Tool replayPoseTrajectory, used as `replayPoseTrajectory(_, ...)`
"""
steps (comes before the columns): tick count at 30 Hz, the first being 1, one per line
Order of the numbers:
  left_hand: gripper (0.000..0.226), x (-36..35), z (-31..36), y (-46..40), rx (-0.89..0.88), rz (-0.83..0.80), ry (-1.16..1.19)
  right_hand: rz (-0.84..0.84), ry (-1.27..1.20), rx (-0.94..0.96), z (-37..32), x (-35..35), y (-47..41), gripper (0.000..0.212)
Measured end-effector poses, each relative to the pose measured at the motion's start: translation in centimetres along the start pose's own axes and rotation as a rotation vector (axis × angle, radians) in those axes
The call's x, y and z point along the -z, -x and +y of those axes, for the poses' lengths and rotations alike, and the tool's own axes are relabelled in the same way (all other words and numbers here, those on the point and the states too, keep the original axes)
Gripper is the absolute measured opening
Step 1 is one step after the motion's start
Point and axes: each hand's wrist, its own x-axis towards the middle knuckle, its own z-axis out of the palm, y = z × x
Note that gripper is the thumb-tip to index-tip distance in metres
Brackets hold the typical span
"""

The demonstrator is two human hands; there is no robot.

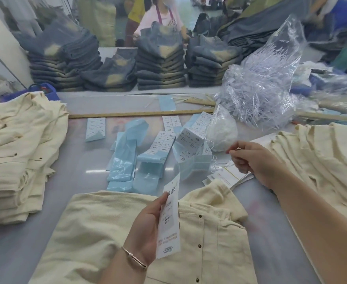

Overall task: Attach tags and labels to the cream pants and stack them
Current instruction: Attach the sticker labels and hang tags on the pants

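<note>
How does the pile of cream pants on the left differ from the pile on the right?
The left pile is folded and stacked in neat layers; the right pile lies spread and rumpled. The left pile rises high off the table; the right pile lies lower. Both are the same cream fabric.

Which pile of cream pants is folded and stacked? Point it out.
The stack of cream pants at the table's left edge: folded layers, squared up. The cream heap on the right lies loose and rumpled.

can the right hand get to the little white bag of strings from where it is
Probably yes: the right hand hovers just beside the white bag, with nothing between them, though its fingers already pinch something small.
</note>
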Motion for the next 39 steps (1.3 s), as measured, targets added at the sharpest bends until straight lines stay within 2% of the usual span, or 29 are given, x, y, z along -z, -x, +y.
replayPoseTrajectory(3,0.039,-1.7,-0.6,0.8,0.081,-0.072,-0.030,-0.145,-0.307,-0.065,-0.4,-2.0,3.3,0.017)
replayPoseTrajectory(5,0.045,-2.9,-0.8,1.3,0.129,-0.138,0.030,-0.217,-0.357,-0.077,-0.4,-3.4,5.3,0.012)
replayPoseTrajectory(9,0.050,-4.2,-1.0,2.1,0.177,-0.233,0.097,-0.261,-0.137,-0.042,-0.9,-6.2,8.6,0.015)
replayPoseTrajectory(14,0.028,-3.8,-1.1,2.5,0.156,-0.204,0.034,-0.335,0.079,-0.065,-2.1,-7.6,11.5,0.012)
replayPoseTrajectory(20,0.018,-2.6,0.0,3.7,0.157,-0.249,0.073,-0.304,0.014,0.024,-1.6,-8.8,14.5,0.008)
replayPoseTrajectory(23,0.020,-2.2,0.7,4.0,0.118,-0.182,0.008,-0.332,-0.111,0.066,-1.2,-9.0,15.3,0.013)
replayPoseTrajectory(28,0.024,-1.5,0.8,3.3,0.004,0.069,-0.280,-0.403,-0.183,0.091,-1.0,-9.2,15.5,0.036)
replayPoseTrajectory(32,0.024,-1.1,0.8,2.9,-0.046,0.166,-0.371,-0.343,-0.060,0.159,-0.9,-9.8,15.2,0.040)
replayPoseTrajectory(37,0.024,-1.3,1.1,3.4,-0.081,0.125,-0.315,-0.197,0.054,0.210,-1.1,-10.4,14.7,0.015)
replayPoseTrajectory(39,0.019,-1.3,1.0,3.7,-0.169,0.113,-0.340,-0.107,0.065,0.225,-1.1,-10.6,14.5,0.012)
